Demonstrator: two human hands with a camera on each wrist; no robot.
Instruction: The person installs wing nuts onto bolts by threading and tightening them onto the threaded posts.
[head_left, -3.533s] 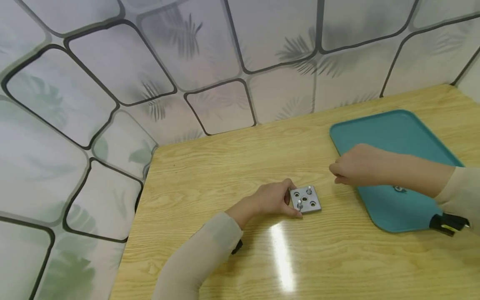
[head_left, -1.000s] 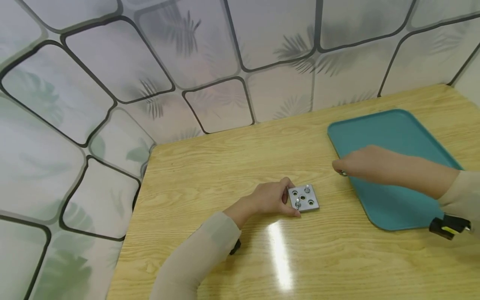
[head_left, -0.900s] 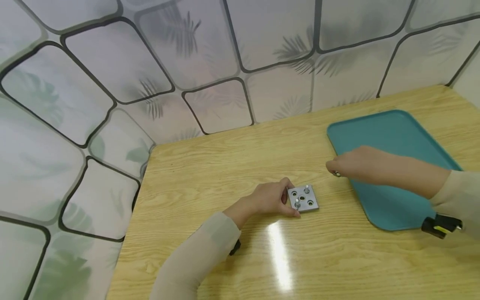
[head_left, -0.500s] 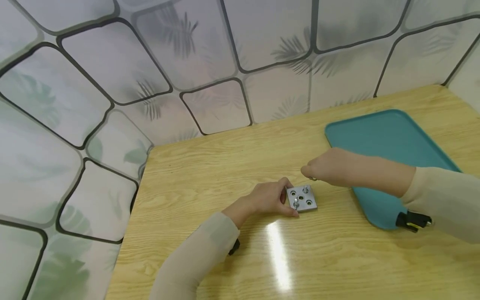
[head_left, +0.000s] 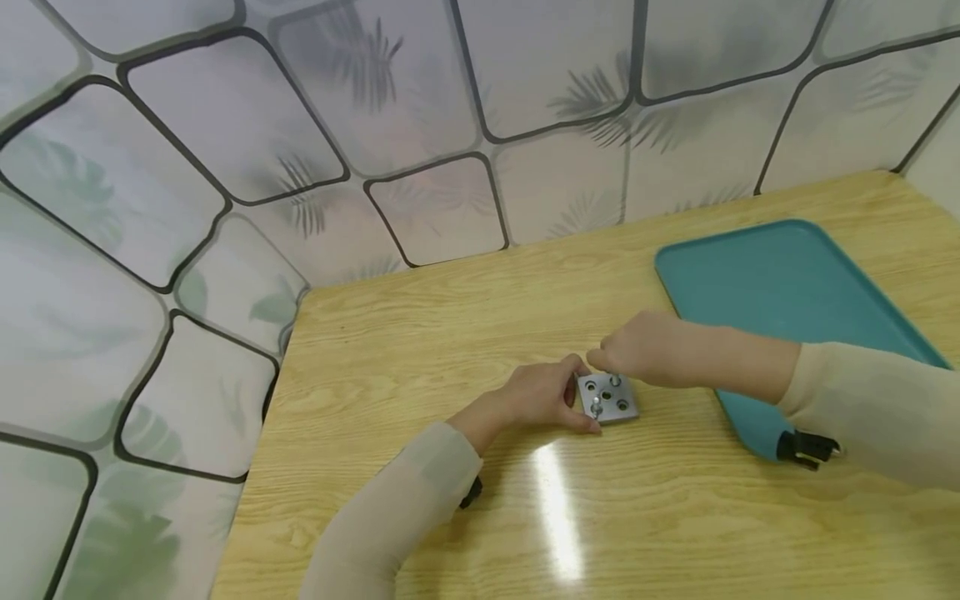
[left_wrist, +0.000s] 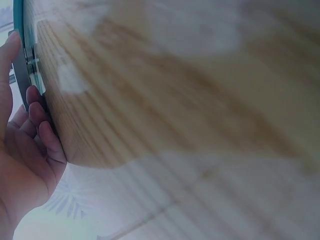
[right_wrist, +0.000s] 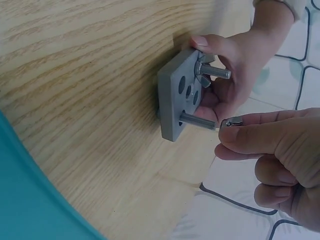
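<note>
My left hand (head_left: 534, 397) grips the left side of a square metal plate (right_wrist: 172, 111), thumb and fingers at its edges. Several holes pierce the plate, and two threaded bolts stand up from it. One bolt carries a wing nut (right_wrist: 203, 79) down near the plate; the other bolt (right_wrist: 199, 121) is bare. Between thumb and index finger, my right hand (head_left: 654, 350) pinches a second wing nut (right_wrist: 233, 121), right at the bare bolt's tip in the right wrist view. The left wrist view shows the left fingers (left_wrist: 42, 127) curled beside the plate's edge.
A teal tray (head_left: 757, 275) lies on the wooden table (head_left: 420, 333) to the right, partly under my right forearm. Patterned wall panels (head_left: 435, 208) rise behind the table and along its left.
The wing nut on the tray has been picked up by my right hand, which has carried it left to the far bolt on the plate. My left hand has kept its grip.
</note>
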